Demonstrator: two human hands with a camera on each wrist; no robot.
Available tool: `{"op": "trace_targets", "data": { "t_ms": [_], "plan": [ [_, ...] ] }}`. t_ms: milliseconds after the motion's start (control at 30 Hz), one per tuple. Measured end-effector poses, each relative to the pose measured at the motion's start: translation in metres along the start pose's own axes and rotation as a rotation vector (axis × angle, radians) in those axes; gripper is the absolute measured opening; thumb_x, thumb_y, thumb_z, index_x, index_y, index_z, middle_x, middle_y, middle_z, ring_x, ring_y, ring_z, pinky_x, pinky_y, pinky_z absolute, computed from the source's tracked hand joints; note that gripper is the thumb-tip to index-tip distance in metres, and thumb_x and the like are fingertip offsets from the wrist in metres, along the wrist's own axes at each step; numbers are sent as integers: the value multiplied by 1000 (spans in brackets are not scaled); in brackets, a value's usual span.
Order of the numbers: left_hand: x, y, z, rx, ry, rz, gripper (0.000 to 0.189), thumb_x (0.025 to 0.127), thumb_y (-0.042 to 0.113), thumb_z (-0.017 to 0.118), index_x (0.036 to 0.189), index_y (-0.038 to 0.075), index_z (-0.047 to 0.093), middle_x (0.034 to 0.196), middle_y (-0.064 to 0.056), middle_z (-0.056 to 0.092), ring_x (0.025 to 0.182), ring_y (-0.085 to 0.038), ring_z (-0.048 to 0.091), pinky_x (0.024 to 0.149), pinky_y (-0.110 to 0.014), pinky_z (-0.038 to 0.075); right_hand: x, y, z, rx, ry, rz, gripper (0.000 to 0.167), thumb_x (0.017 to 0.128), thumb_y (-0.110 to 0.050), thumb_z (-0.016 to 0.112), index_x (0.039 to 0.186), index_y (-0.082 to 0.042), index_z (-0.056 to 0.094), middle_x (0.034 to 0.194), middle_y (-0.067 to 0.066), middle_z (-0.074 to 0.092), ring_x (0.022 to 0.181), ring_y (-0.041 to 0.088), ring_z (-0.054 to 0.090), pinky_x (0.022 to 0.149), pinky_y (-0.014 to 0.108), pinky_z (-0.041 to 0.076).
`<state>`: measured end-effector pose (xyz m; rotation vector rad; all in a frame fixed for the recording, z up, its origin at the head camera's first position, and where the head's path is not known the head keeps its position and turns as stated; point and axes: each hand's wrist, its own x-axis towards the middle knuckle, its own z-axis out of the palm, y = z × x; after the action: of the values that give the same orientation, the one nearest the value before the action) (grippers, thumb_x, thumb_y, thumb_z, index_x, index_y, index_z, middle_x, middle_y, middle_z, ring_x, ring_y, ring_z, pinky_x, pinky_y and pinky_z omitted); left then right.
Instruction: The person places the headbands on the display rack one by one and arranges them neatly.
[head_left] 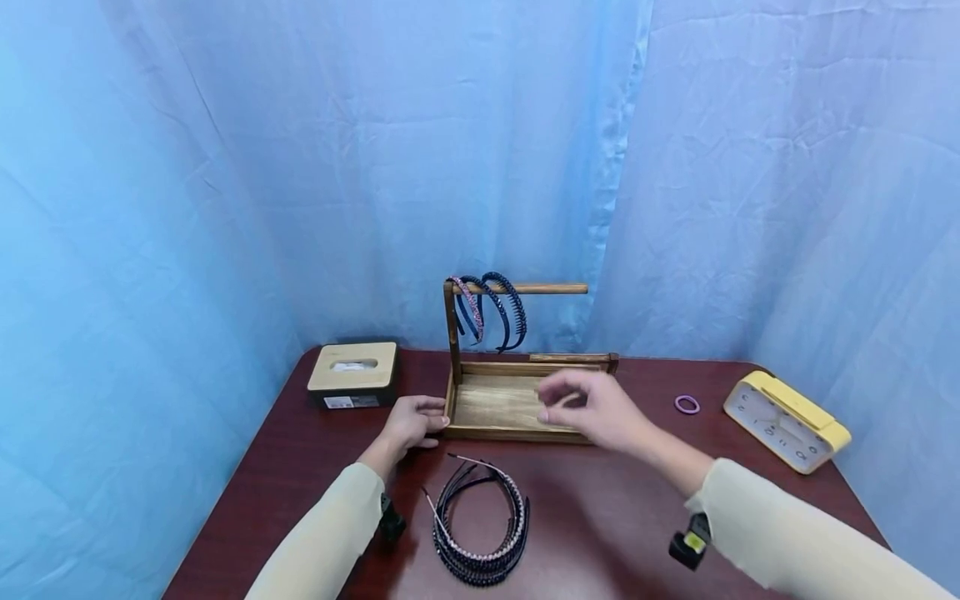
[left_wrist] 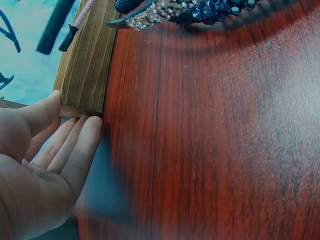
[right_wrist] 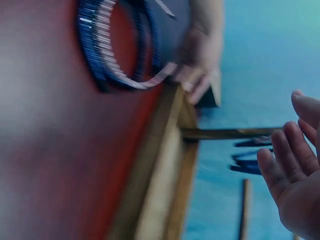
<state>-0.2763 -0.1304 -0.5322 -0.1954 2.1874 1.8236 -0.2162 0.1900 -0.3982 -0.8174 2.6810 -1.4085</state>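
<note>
A wooden stand [head_left: 517, 434] has a shallow tray base and a post with a horizontal bar [head_left: 555, 288]. Over the bar's left part hang a pink headband [head_left: 471, 305] and two dark headbands [head_left: 519, 315]. My left hand [head_left: 411, 423] holds the tray's front left corner, thumb and fingertips on the wood [left_wrist: 85, 85] in the left wrist view. Above the tray's right half is my right hand [head_left: 588, 407], blurred, with bent fingers and nothing in them. Several headbands [head_left: 480, 568], dark ones and a pale sparkly one, lie overlapped on the table in front of the stand.
A tissue box [head_left: 352, 379] with a light lid stands left of the stand. On the right lie a purple hair tie [head_left: 687, 404] and a yellow clock [head_left: 787, 421]. Blue curtains [head_left: 450, 150] surround the dark red table [head_left: 645, 508].
</note>
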Motion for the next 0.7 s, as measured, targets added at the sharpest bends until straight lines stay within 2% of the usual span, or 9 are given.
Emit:
{"op": "trace_targets", "data": {
  "t_ms": [167,300,400,500,600,700],
  "plan": [
    [0,1,-1,-8,2,2,42,95,2,71,137,3,64,130,-24,68,109,-30,72,74,-46,64,-34,26,29,4,-86,-50,30,85,-26,85,112,-14,76,102,-1,77,92,19,73,82,31,61],
    [0,1,-2,-15,2,5,42,95,1,71,137,2,64,129,-24,68,109,-30,72,73,-46,64,-50,45,53,64,-143,-32,31,85,-23,85,111,-10,76,105,6,76,94,25,74,83,35,62],
    [-1,0,-3,-13,4,10,42,95,1,71,137,1,64,128,-24,69,109,-30,72,75,-45,64,-56,54,68,59,-178,-42,31,84,-19,86,110,-8,75,108,10,76,95,27,74,84,36,62],
    [0,0,-3,-15,9,17,42,95,1,72,136,1,64,127,-25,69,109,-30,72,78,-45,64,-57,59,80,40,-197,-97,33,82,-12,87,111,-6,74,109,10,75,96,28,74,83,38,62],
    [0,-2,-2,-3,7,26,42,95,2,72,136,1,64,127,-24,69,108,-29,72,80,-45,63,-59,61,89,-26,-190,-182,38,78,-10,89,113,-6,74,112,6,74,98,25,73,84,36,62],
    [0,-3,-1,22,8,35,42,95,2,72,136,2,65,126,-23,70,106,-27,72,80,-44,63,-61,63,96,-122,-187,-242,42,75,-12,91,114,-9,74,116,2,72,105,18,70,91,35,59]
  ]
}}
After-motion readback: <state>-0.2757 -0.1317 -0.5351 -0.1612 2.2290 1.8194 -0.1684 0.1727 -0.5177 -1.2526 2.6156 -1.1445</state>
